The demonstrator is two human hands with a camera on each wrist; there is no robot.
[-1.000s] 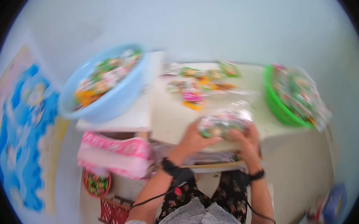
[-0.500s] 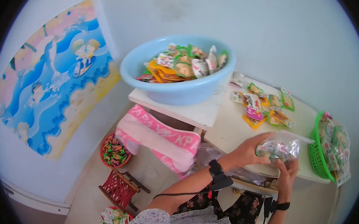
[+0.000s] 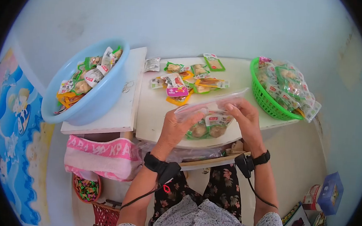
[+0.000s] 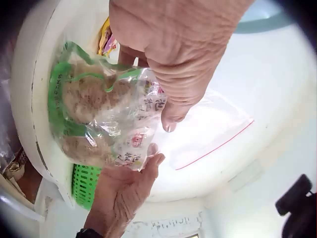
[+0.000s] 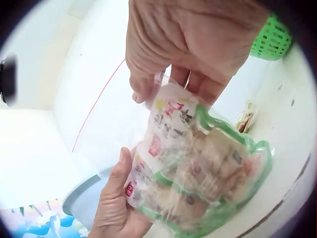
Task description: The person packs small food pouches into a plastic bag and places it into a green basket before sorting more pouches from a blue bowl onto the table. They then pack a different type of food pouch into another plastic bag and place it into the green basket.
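A clear zip bag is held up over the front of the white table. Inside it lie snack packets with green edges, white printed labels and round brownish pieces. My left hand pinches the bag's left side between thumb and fingers, close to its opening. On the other side, my right hand pinches the upper right part with the thumb on top. Both wrist views show the red-lined top edge of the bag beyond the hands, with the packets below the pinching fingers.
Loose snack packets lie behind the bag on the table. A blue basin of packets stands left; a green basket with filled bags stands right. A pink-and-white towel hangs at the front left.
The head view turned left, then back toward the table. Both hands have shifted from cupping the filled bag's body to pinching its upper part, and the bag now stands more upright.
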